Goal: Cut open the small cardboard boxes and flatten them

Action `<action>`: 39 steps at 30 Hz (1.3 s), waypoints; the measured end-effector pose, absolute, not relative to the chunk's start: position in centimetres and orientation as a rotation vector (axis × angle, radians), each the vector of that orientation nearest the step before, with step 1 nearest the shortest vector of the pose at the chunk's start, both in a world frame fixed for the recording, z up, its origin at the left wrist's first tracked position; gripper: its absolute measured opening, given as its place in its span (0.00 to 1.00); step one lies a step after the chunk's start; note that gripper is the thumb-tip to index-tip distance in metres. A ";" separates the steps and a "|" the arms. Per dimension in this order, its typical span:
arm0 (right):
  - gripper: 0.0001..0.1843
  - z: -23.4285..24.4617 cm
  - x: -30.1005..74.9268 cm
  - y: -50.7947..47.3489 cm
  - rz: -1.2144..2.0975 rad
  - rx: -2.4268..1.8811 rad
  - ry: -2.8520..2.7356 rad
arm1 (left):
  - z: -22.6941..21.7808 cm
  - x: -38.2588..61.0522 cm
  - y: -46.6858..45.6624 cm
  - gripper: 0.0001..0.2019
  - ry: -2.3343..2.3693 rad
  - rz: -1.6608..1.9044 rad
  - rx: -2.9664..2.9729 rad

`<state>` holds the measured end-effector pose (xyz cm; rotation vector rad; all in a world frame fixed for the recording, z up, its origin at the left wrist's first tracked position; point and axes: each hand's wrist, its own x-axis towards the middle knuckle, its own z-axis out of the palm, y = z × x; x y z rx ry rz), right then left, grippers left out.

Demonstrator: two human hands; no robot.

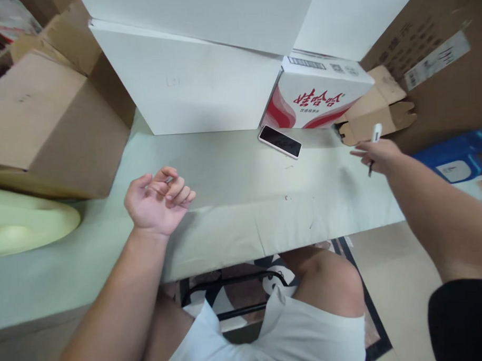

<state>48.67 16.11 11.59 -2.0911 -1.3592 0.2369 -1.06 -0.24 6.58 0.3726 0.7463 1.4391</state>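
My left hand (pixel 158 198) rests palm up on the left part of the table (pixel 224 201), its fingers loosely curled and apart, with nothing in it. Out over the right side of the table, my right hand (pixel 378 155) grips a white marker pen (pixel 376 133). The pen stands roughly upright, its white end above the fingers and a dark end below them. A phone (pixel 281 142) with a dark screen and pale edge lies flat between my hands, farther back, close to the boxes. Neither hand touches it.
White boxes (pixel 189 84) are stacked at the back, beside a red-and-white printed carton (pixel 315 96). Brown cardboard boxes (pixel 69 122) stand at left, above a pale green rounded object (pixel 30 220). A small opened carton (pixel 375 114) and a blue container (pixel 455 156) sit at right.
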 end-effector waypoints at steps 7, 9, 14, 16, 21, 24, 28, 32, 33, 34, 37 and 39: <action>0.06 12.0 41.0 9.8 1.032 -2.238 -1.764 | 7.1 -1.0 -0.6 0.20 0.709 1.502 0.374; 0.06 13.5 37.5 8.4 0.952 -2.146 -2.224 | 7.1 -1.0 -0.7 0.15 0.686 1.540 0.384; 0.11 17.3 26.9 5.7 0.640 -1.495 -2.839 | 6.5 -1.1 -1.0 0.12 1.028 1.668 0.591; 0.11 18.3 22.1 5.2 0.584 -1.238 -2.890 | 6.3 -1.2 -1.3 0.13 1.221 1.630 0.779; 0.07 19.5 8.7 4.8 0.417 -0.786 -2.853 | 6.3 -2.0 -2.4 0.12 1.304 1.528 0.938; 0.16 19.8 1.2 4.7 0.423 -0.760 -2.767 | 6.8 -2.6 -2.7 0.14 1.376 1.476 1.014; 0.27 19.5 -5.3 5.1 0.650 -0.791 -2.806 | 7.1 -3.1 -2.8 0.17 1.417 1.432 1.063; 0.23 18.6 -6.3 6.4 0.302 -0.682 -2.998 | 6.8 -3.2 -2.9 0.16 1.434 1.448 1.100; 0.21 18.3 -5.8 6.8 0.191 -0.649 -3.009 | 6.6 -3.1 -3.0 0.16 1.454 1.474 1.139; 0.18 18.2 -5.1 7.2 0.109 -0.628 -2.995 | 6.5 -3.1 -3.1 0.15 1.492 1.525 1.208; 0.11 18.1 -1.9 8.5 0.035 -0.633 -2.869 | 6.5 -2.8 -3.4 0.13 1.639 1.933 1.616; 0.10 18.1 1.0 9.3 0.070 -0.658 -2.755 | 7.1 -2.5 -3.5 0.14 1.635 2.330 1.919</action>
